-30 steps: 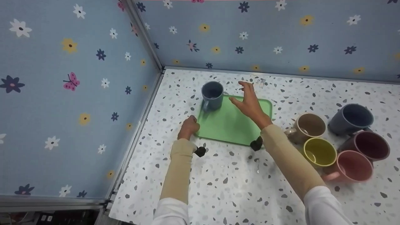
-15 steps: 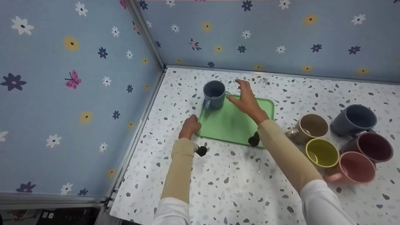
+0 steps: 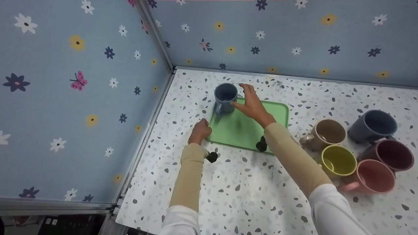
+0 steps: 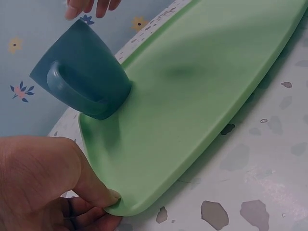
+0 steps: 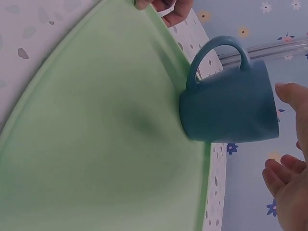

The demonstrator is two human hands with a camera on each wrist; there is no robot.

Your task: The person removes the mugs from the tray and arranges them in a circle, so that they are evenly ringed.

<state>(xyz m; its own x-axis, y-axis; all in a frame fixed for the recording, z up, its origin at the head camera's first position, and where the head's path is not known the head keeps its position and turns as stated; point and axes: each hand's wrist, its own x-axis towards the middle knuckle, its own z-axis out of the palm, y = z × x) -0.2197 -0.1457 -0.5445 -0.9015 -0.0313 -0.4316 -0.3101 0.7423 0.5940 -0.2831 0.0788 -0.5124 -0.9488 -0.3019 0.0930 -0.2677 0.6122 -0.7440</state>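
A blue mug stands upright near the far left corner of a green tray, its handle facing the near left. My left hand pinches the tray's near left corner; in the left wrist view the thumb lies over the rim and the other fingers are under or outside it. Fingers spread, my right hand hovers over the tray beside the blue mug's right side. In the right wrist view the thumb and fingers are close to the mug's rim, and contact is not visible.
On the right of the speckled table several mugs stand grouped: beige, another blue one, yellow, maroon and pink. Flower-patterned walls border the table's left and far sides.
My right hand has moved left toward the blue mug on the tray, narrowing the gap. The left hand keeps its hold on the tray corner. The head view has shifted slightly.
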